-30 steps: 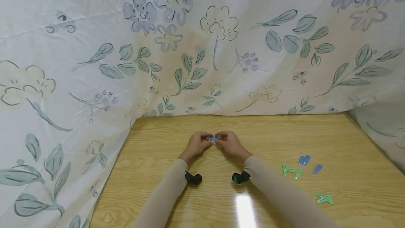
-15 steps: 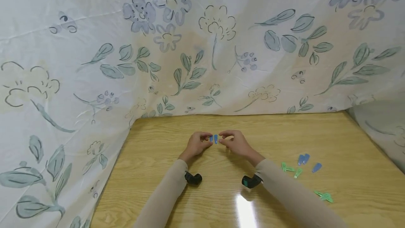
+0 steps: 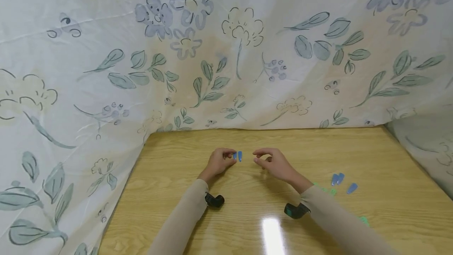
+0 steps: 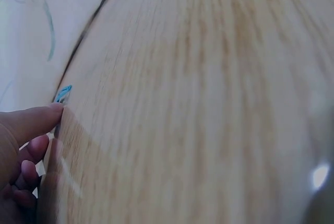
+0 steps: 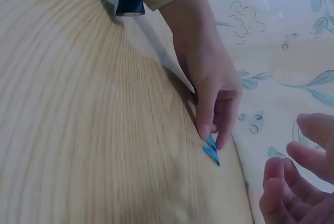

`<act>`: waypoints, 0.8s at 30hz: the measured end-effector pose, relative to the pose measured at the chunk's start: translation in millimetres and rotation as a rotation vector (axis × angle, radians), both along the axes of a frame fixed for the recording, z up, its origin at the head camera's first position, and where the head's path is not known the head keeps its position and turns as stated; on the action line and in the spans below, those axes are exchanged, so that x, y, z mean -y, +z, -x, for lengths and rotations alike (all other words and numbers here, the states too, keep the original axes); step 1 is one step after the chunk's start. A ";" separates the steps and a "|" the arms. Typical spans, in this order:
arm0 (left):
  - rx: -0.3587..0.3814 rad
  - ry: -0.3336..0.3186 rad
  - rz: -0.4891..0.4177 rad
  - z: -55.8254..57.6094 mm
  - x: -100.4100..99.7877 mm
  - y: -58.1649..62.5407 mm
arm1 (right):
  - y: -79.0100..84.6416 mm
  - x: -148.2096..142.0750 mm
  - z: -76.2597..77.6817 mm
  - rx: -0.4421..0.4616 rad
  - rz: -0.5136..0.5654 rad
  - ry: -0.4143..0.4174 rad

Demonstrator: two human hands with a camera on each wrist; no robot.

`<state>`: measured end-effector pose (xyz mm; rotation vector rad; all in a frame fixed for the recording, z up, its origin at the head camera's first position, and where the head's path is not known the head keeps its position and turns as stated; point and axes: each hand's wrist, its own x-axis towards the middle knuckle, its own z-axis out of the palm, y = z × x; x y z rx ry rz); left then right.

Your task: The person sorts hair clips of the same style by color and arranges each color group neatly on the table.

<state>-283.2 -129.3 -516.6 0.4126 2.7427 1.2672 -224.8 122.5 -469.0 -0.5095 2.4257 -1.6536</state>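
Note:
Two blue snap hair clips stand side by side near the middle of the table. My left hand pinches the left hair clip between thumb and fingers, low at the wood. Just right of those fingertips is the second hair clip, apart from either hand. In the right wrist view it shows as a blue clip below the left fingertips. My right hand hovers to the right with thumb and fingers spread, holding nothing; its relaxed fingers appear at that view's lower right.
On the right of the wooden table lie several blue hair clips. Green hair clips are there too, partly hidden behind the right sleeve. A flowered cloth hangs along the back and left edges.
My right hand has let go of the second blue hair clip and drawn off to the right, its sleeve now covering some green clips. The left hand has stayed on its clip.

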 end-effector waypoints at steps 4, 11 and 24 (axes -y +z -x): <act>0.008 -0.002 -0.007 0.4 -0.8 -0.6 | -1.2 -16.8 -6.5 -0.015 -0.020 -0.001; 0.017 0.014 0.006 -1.6 -0.9 -0.1 | -5.9 -42.7 -19.2 -0.017 -0.036 0.001; 0.021 0.011 -0.016 -0.6 -0.9 -0.6 | -5.8 -92.0 -40.1 -0.068 -0.082 -0.047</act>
